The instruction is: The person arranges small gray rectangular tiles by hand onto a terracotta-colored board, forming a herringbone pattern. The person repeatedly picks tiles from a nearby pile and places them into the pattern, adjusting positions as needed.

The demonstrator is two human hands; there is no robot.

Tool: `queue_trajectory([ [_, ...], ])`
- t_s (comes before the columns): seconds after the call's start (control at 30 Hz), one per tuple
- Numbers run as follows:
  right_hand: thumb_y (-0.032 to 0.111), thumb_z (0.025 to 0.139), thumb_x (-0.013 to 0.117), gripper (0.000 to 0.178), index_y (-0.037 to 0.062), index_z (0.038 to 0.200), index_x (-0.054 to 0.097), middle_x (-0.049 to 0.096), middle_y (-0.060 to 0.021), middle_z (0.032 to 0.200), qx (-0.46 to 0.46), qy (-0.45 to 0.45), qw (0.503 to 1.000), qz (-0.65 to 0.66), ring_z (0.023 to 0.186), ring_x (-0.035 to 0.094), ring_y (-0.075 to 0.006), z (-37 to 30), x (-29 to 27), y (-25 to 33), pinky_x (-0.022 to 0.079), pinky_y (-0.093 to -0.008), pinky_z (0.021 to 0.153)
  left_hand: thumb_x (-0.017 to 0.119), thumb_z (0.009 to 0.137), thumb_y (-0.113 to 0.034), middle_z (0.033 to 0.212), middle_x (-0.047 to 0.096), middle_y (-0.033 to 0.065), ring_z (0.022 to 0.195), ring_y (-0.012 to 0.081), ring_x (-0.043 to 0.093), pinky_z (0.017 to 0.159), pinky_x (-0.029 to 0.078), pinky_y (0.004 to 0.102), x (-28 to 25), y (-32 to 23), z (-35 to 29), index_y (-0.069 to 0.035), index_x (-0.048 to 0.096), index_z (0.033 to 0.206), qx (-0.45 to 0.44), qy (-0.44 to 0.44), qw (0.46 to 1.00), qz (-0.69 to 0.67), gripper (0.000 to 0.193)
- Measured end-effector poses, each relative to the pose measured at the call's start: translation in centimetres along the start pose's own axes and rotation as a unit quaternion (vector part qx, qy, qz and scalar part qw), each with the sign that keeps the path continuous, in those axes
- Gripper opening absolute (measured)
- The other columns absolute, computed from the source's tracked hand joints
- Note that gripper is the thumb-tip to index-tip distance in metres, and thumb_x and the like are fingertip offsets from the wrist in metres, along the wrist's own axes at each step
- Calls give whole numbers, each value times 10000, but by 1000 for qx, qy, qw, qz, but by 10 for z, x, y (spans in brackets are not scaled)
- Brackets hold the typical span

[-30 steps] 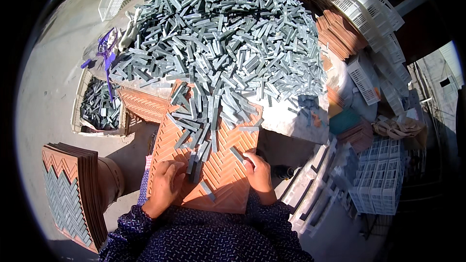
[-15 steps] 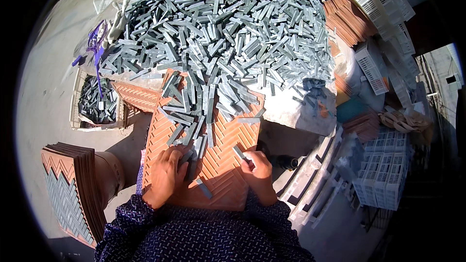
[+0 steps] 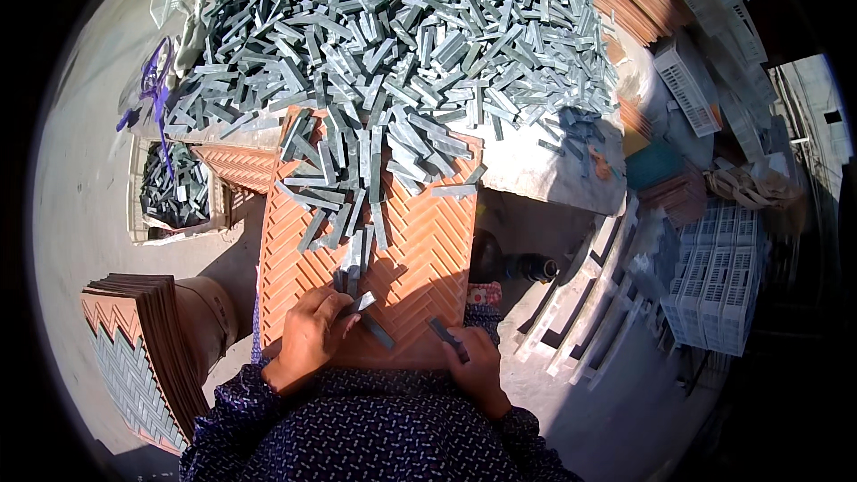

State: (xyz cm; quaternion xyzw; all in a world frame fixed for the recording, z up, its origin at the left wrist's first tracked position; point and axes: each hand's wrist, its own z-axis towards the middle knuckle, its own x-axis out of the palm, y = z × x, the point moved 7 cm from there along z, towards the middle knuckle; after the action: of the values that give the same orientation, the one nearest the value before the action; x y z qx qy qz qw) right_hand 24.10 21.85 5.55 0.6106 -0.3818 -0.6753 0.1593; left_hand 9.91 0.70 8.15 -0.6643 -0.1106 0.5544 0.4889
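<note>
An orange tray with herringbone grooves lies before me, its far end against the table. Loose grey-green stone strips are heaped over its far half. My left hand is closed at the tray's near left, pinching a short stone strip between thumb and fingers. Beside those fingertips a single strip lies slantwise on the grooves. At the near right corner my right hand is closed on another stone strip, which points up and left.
A big pile of strips covers the table. On the left are a crate of strips and a stack of trays, its top one partly filled. A pallet and white crates stand right.
My left hand has moved slightly nearer and now shows a strip between its fingers. My right hand has come lower with its strip. The whole view has shifted a little.
</note>
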Motion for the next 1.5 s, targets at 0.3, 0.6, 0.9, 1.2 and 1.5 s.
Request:
queue_trajectory([
  [0.3, 51, 783, 695, 197, 21, 971, 648, 619, -142, 921, -17, -3, 1000, 17, 819, 621, -326, 4, 1, 7, 508, -377, 700, 735, 765, -146, 893, 642, 117, 838, 302, 642, 728, 538, 379, 36, -16, -18, -22, 644, 949, 47, 101, 993, -23, 240],
  [0.6, 82, 786, 700, 227, 31, 999, 640, 617, -137, 925, -15, 9, 1000, 2, 829, 633, -314, 7, 5, 4, 513, -370, 699, 720, 783, -178, 894, 634, 109, 835, 290, 636, 715, 537, 375, 53, -24, -17, -50, 636, 940, 105, 110, 988, 12, 219],
  [0.9, 62, 761, 740, 280, 17, 1023, 651, 645, -137, 957, -33, 72, 990, 116, 843, 659, -245, 35, -1, 35, 529, -316, 737, 715, 776, -148, 881, 635, 113, 826, 277, 643, 716, 538, 373, 44, -30, -15, -16, 655, 957, 111, 82, 990, 18, 232],
  [1.2, 72, 812, 691, 156, 3, 951, 674, 646, -138, 954, -135, 123, 979, 92, 838, 646, -287, 55, 6, 34, 518, -345, 742, 708, 760, -148, 972, 618, 140, 935, 281, 612, 791, 522, 360, 39, -33, -12, 12, 638, 1027, 114, 90, 988, 42, 319],
  [1.5, 133, 838, 648, 142, -4, 872, 634, 594, -125, 867, -228, 237, 943, 46, 802, 596, -288, 76, 8, 36, 478, -371, 708, 598, 711, -72, 1053, 577, 104, 951, 266, 566, 839, 487, 334, 42, -25, -20, -26, 639, 1034, 171, 160, 964, 125, 328],
])
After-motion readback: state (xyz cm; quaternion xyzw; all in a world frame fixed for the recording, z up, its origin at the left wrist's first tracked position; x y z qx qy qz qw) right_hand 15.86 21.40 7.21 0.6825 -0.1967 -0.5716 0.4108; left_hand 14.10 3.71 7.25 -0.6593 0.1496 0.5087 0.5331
